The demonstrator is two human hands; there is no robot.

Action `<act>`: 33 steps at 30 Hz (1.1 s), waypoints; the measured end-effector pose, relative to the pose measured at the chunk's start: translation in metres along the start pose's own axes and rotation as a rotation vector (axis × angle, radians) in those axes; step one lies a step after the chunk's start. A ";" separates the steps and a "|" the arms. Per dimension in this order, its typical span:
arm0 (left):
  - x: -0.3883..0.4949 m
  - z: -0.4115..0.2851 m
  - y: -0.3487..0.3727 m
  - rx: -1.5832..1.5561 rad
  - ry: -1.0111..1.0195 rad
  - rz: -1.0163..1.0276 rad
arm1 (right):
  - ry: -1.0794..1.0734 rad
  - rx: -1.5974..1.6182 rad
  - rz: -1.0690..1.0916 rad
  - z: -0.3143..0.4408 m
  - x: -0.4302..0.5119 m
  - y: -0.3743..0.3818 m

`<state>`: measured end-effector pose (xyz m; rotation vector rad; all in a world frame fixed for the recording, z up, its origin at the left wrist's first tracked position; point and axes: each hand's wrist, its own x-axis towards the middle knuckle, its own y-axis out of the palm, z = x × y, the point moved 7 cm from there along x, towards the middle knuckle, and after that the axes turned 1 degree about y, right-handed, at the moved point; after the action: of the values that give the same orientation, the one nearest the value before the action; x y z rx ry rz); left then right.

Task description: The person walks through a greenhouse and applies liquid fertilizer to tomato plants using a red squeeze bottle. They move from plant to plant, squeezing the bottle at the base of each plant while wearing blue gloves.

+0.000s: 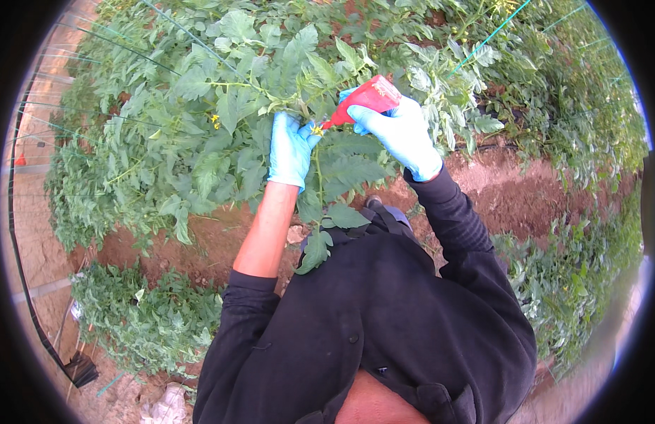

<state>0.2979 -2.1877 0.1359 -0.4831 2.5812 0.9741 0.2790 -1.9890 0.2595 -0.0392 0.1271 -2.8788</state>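
Observation:
My right hand (404, 135), in a light blue glove, grips a red plastic squeeze bottle (367, 99) tilted with its base up and to the right. The bottle's narrow nozzle points down-left and meets, or nearly meets, a yellow tomato flower cluster (317, 130). My left hand (291, 151), gloved the same way, pinches that cluster at its fingertips; the rest of its fingers reach behind into the leaves. Around both hands spreads a leafy tomato plant (237, 114). One leafy stem (320, 169) hangs down beside my left wrist.
Green support strings (489, 37) slant up from the plants. A bare soil path (200, 249) runs between this row and further tomato plants (147, 318) behind me. A black hose (14, 222) borders the left side, and a crumpled white plastic sheet (166, 407) lies at lower left.

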 end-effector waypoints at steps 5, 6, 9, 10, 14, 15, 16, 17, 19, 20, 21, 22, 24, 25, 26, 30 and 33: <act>-0.001 0.001 0.001 -0.021 0.011 0.008 | 0.012 0.045 0.017 0.000 -0.004 -0.004; 0.000 0.001 0.000 -0.019 0.013 0.000 | 0.009 0.058 0.009 0.000 -0.004 -0.005; 0.000 0.002 0.000 -0.007 0.023 -0.014 | -0.006 0.048 0.012 -0.001 -0.001 -0.005; 0.000 0.001 0.000 -0.003 0.029 -0.015 | 0.002 0.046 0.025 -0.003 0.000 -0.003; -0.001 0.000 0.002 0.011 0.037 -0.016 | 0.004 0.079 0.055 -0.009 0.002 -0.003; -0.002 0.000 0.002 0.015 0.035 -0.024 | 0.002 0.096 0.060 -0.010 0.001 -0.004; -0.002 0.000 0.002 0.020 0.035 -0.032 | 0.009 0.129 0.054 -0.012 0.001 -0.005; -0.004 0.001 0.001 0.025 0.035 -0.041 | 0.016 0.162 0.049 -0.013 0.001 -0.007; -0.005 0.003 0.002 0.029 0.055 -0.031 | 0.023 0.186 0.049 -0.014 0.001 -0.009; -0.004 0.002 0.004 0.027 0.080 -0.002 | 0.018 0.176 0.058 -0.014 0.001 -0.009; -0.003 0.005 0.004 0.028 0.056 -0.010 | 0.010 0.170 0.076 -0.014 0.003 -0.008; -0.002 0.005 0.005 0.024 0.057 -0.004 | 0.009 0.141 0.112 -0.012 0.002 -0.009; -0.002 0.004 0.006 -0.060 0.050 -0.040 | 0.017 0.249 0.074 -0.011 0.000 -0.017; -0.002 0.006 0.005 -0.119 0.025 -0.137 | 0.013 0.269 0.053 -0.010 -0.002 -0.024; -0.007 0.000 0.014 -0.103 0.081 -0.055 | -0.021 0.290 0.041 -0.007 -0.004 -0.031; -0.053 -0.020 0.025 0.073 0.033 -0.003 | -0.223 0.273 -0.075 0.015 -0.018 -0.058; -0.109 -0.069 0.015 0.247 0.264 0.203 | -0.268 0.326 -0.145 0.032 -0.036 -0.066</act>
<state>0.3747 -2.2035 0.2393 -0.3050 2.9849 0.6733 0.2980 -1.9190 0.2966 -0.3835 -0.4095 -2.9624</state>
